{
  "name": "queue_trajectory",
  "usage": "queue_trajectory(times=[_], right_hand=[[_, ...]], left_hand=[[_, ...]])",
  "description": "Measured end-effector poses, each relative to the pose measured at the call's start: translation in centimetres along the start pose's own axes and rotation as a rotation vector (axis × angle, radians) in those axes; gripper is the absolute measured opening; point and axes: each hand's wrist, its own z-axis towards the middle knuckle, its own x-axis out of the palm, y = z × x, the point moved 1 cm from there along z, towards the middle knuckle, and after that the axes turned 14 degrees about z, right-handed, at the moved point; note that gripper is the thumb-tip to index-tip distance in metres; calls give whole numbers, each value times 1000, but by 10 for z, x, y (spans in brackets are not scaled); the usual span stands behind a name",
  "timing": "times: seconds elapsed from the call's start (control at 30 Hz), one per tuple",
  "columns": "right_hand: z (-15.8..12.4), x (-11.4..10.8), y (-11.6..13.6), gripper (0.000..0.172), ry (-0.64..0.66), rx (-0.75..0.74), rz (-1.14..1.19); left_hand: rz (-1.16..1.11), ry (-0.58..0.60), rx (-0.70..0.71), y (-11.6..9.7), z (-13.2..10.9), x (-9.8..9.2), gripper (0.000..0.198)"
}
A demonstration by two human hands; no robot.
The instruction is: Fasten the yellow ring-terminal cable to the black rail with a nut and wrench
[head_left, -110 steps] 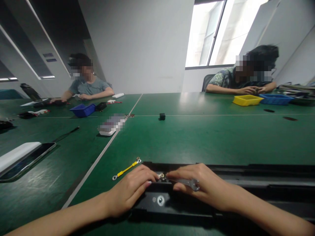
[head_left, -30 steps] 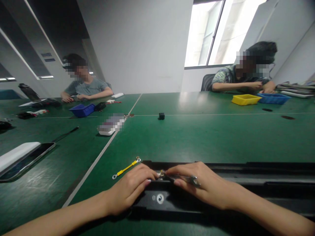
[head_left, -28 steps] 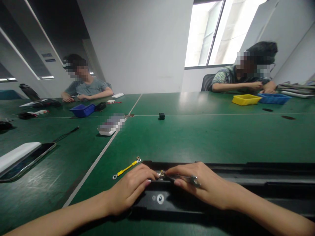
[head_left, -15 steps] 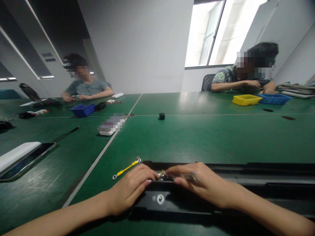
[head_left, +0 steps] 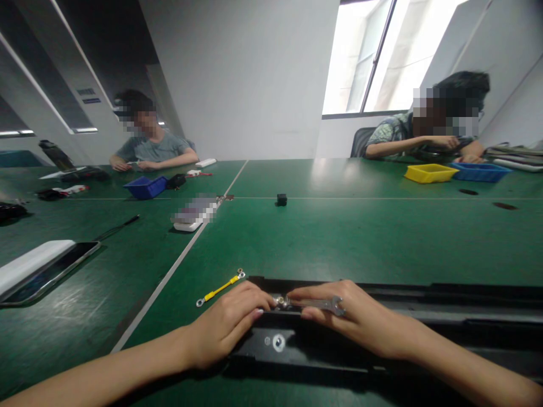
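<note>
A long black metal frame [head_left: 305, 350] lies along the table's near edge, reaching to the right. Near its left end is a small metal bolt [head_left: 280, 302]. My right hand [head_left: 352, 319] holds a silver wrench [head_left: 331, 304] between thumb and fingers, its open jaw toward the palm and its other end at the bolt. My left hand [head_left: 235, 316] rests on the frame's left end, fingers closed with the tips beside the bolt; what they pinch, if anything, is hidden. A yellow cable with ring terminals [head_left: 220, 289] lies just beyond my left hand.
A small black block [head_left: 281, 199] stands mid-table. Phones lie at the left, one [head_left: 55, 271] beside a white box. Farther back are a blue bin [head_left: 145, 187], a yellow bin [head_left: 430, 173] and another blue bin [head_left: 481, 172]. Two people sit across the table.
The wrench in my right hand has turned slightly, and its open jaw now shows clearly. My left hand has stayed by the bolt. The whole view has shifted a little.
</note>
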Motion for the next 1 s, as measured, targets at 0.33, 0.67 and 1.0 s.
queue_trajectory(times=[0.33,0.67,1.0], right_hand=[[0,0,0,36,-13,-4,-20],[1,1,2,34,-5,-15,-99],[1,1,1,33,-5,-24,-92]], left_hand=[[12,13,-14,0,-1,0,28],[8,18,-11,1,-1,1,26],[9,24,-15,1,-2,1,25]])
